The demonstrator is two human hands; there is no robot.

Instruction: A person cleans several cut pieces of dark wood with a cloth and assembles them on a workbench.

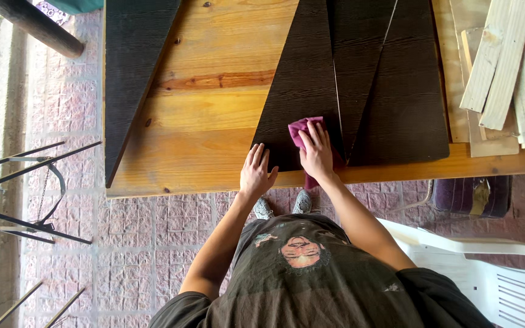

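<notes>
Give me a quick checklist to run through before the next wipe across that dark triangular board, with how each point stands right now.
1. Cloth under the wiping hand: ok. The right hand presses flat on the magenta cloth.
2. Board steadied: ok. The left hand lies flat on the near corner of the dark triangular board.
3. Board fully supported: ok. It rests on the wooden table, its near edge just inside the table's edge.
4. Neighbouring dark panels: ok. They lie flat beside the board.
5. Loose pale wood slats: ok. They are stacked apart at the far right.
6. Cloth clean or damp: cannot tell.
</notes>
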